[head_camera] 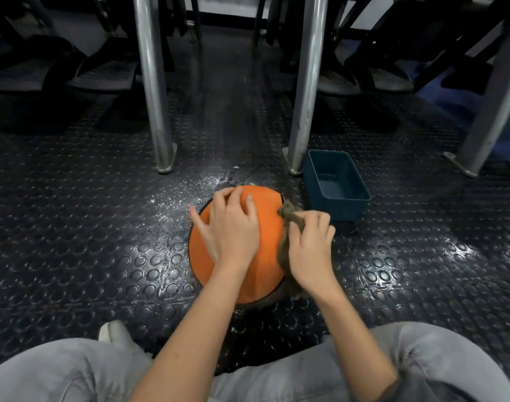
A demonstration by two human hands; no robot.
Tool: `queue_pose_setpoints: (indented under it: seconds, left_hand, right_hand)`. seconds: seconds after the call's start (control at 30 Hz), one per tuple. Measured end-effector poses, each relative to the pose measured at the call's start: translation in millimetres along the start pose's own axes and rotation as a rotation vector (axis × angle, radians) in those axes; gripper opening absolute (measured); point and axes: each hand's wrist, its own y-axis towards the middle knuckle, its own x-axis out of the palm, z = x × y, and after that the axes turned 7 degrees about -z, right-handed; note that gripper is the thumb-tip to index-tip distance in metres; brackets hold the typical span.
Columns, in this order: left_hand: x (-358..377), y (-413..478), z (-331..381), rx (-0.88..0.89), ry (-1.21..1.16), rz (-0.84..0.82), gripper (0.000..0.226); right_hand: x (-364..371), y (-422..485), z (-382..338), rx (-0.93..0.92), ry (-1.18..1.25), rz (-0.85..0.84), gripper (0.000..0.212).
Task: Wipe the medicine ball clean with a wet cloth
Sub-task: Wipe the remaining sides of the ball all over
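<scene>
- Our hands share the job, and the left hand (pixel 233 227) lies spread on top of the orange medicine ball (pixel 203 253), fingers fairly straight. The ball sits on the studded floor (pixel 74 227) just ahead of our knees. We judge this hand should press down firmly so the ball cannot roll under the wiping.
- Our right hand (pixel 310 250) curls its fingers round a grey-brown cloth (pixel 290 214), held against the ball's right flank. We would wipe in overlapping strokes, then turn the ball with the left hand to bring unwiped parts up.
- Just right of the ball stands a blue tub (pixel 340 208), which we suppose is for re-wetting the cloth. We cannot tell whether it holds water.
- We cannot see the ball's underside or far side. Much of the cloth is hidden beneath the right hand, and we cannot tell how wet it is.
</scene>
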Motion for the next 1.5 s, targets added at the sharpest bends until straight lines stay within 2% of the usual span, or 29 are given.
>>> queue_pose_setpoints:
  seconds: [0.13, 0.2, 0.27, 0.33, 0.47, 0.53, 0.6, 0.67, 0.73, 0.8, 0.87, 0.93, 1.0, 1.07, 1.17, 1.27, 1.4, 1.5]
  left_hand:
    - [0.0, 31.7, 4.8, 0.089, 0.082, -0.22, 0.041]
    - [-2.1, 36.9, 3.5, 0.148, 0.064, -0.253, 0.039]
    - [-6.3, 36.8, -0.4, 0.162, 0.031, -0.216, 0.037]
    - [-10.0, 32.2, -8.1, 0.16, -0.014, -0.176, 0.036]
    - [-13.6, 11.2, -17.2, 0.185, -0.073, -0.127, 0.035]
    - [-9.8, 9.0, -12.5, 0.164, -0.043, -0.117, 0.036]
    - [-6.3, 11.2, -7.1, 0.114, -0.012, -0.119, 0.037]
    - [-4.2, 18.4, -3.4, 0.09, -0.01, -0.134, 0.036]
    - [-2.4, 27.5, 0.3, 0.079, -0.005, -0.163, 0.035]
    - [-3.1, 35.7, 3.1, 0.054, -0.009, -0.17, 0.035]
    - [-3.8, 39.2, 4.4, 0.062, -0.022, -0.191, 0.034]
    - [-4.9, 37.8, -1.0, 0.102, -0.042, -0.2, 0.033]
    - [-7.5, 36.4, -8.7, 0.133, -0.081, -0.205, 0.032]
    - [-10.8, 37.3, -14.8, 0.135, -0.122, -0.219, 0.032]
    - [-14.3, 38.3, -17.0, 0.125, -0.15, -0.223, 0.032]
    - [-14.5, 26.5, -14.6, 0.14, -0.152, -0.192, 0.031]
    - [-8.7, -12.3, -22.6, 0.173, -0.229, -0.034, 0.033]
    - [-3.3, -22.7, -21.4, 0.14, -0.222, 0.043, 0.037]
  right_hand:
    - [11.1, -27.4, 0.7, -0.028, 0.023, 0.034, 0.011]
    - [7.3, -15.9, -1.0, 0.018, 0.05, 0.04, 0.009]
    - [1.2, 6.8, -6.0, 0.028, 0.043, 0.019, 0.01]
    - [-3.9, 41.1, -12.9, 0.09, 0.007, -0.076, 0.015]
    - [9.0, 120.5, 2.1, 0.334, 0.091, -0.411, 0.019]
    - [19.2, 136.6, 13.0, 0.376, 0.148, -0.434, 0.015]
    - [13.6, 125.2, 9.7, 0.364, 0.109, -0.395, 0.02]
    - [2.7, 95.9, 0.0, 0.3, 0.074, -0.279, 0.02]
    - [-2.5, 50.0, -11.8, 0.189, 0.014, -0.099, 0.012]
    - [4.9, 7.1, -22.1, 0.032, -0.06, 0.012, 0.007]
    - [9.2, -10.1, -23.9, -0.024, -0.083, 0.051, 0.004]
    - [6.6, 3.9, -21.3, 0.016, -0.059, 0.05, 0.003]
    - [1.9, 33.2, -18.9, 0.106, -0.07, -0.021, 0.01]
    - [-0.4, 66.8, -19.1, 0.182, -0.069, -0.163, 0.011]
    - [3.8, 106.8, -9.8, 0.238, 0.031, -0.344, 0.011]
    - [7.9, 129.3, 10.6, 0.319, 0.17, -0.372, 0.022]
    - [7.7, 123.7, 33.2, 0.393, 0.307, -0.487, 0.018]
    - [11.0, 113.7, 35.9, 0.39, 0.427, -0.435, 0.021]
